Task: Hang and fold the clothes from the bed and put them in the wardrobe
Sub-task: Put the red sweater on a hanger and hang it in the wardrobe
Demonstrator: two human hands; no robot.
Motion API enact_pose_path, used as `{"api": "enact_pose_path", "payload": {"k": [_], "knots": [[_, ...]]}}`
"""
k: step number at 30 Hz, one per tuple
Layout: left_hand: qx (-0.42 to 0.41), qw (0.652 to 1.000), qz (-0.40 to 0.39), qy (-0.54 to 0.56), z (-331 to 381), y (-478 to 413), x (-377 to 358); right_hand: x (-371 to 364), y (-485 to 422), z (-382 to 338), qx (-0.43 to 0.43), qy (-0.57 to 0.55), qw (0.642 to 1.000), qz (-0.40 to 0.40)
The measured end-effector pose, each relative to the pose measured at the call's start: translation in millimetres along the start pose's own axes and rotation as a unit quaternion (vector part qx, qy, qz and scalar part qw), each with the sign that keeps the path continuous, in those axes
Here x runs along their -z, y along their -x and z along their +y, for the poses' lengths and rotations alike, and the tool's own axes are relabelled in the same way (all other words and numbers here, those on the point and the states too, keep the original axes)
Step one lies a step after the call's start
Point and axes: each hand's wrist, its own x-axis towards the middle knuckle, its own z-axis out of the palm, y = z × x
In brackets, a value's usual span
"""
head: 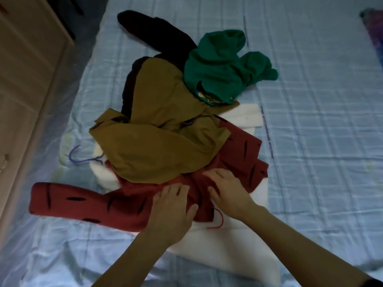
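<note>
A heap of clothes lies on the light blue checked bed [310,121]. Nearest me is a red garment with black dashes [87,204], its sleeve stretched out to the left and a red drawstring trailing at its lower edge. Both hands are on it: my left hand [172,206] lies on the fabric with fingers bent into it, and my right hand [226,189] rests beside it, fingers spread. A mustard jacket [161,133] covers the red garment's upper part. Behind lie a green garment [223,67] and a black garment [149,30]. A white garment [228,245] lies underneath.
A pale wooden wardrobe or drawer unit [24,83] stands along the bed's left side. A purple cord [83,159] pokes out from the heap's left edge. Something purple and dark [373,32] lies at the bed's far right.
</note>
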Motion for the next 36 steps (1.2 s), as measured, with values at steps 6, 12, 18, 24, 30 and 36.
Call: {"api": "enact_pose_path", "payload": {"k": [6,12,18,24,30,36], "knots": [[-0.017,0.999,-0.043,0.002,0.6,-9.6,-46.8,-51.3,-5.1,38.3,0.061,0.03,0.996,-0.065],[-0.01,0.997,-0.043,-0.06,-4.3,-21.3,-75.5,-66.3,-7.8,53.0,0.106,0.131,0.984,-0.058],[-0.048,0.993,0.019,-0.102,-21.3,-19.7,-104.8,-71.6,-11.9,53.6,0.103,0.129,0.986,-0.029],[-0.105,0.978,0.1,-0.147,-29.6,-24.7,-110.1,-71.3,-16.8,51.4,0.121,0.152,0.981,0.002],[-0.184,0.953,0.188,-0.15,-38.4,-18.8,-84.3,-52.5,-19.2,34.9,0.122,0.154,0.98,0.038],[-0.198,0.957,0.171,-0.124,-38.8,-8.7,-46.1,-24.4,-20.5,16.6,0.158,0.142,0.976,0.049]]}}
